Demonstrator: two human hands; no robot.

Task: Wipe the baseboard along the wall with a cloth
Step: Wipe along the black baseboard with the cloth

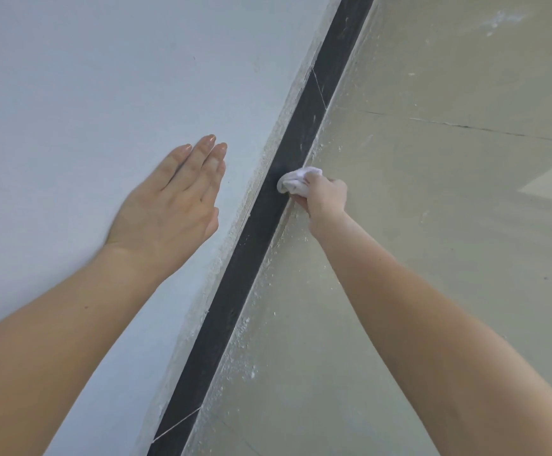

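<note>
Right hand: your right hand (325,195) grips the white cloth (296,181), pressed against the dark baseboard (235,281).
Left hand: your left hand (172,205) lies flat on the wall (87,77), fingers (207,159) straight.

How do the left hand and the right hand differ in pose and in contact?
The left hand lies flat with straight fingers; the right hand is curled. The left hand holds nothing and rests on the wall; the right hand grips a white cloth against the dark baseboard. Both are bare.
</note>
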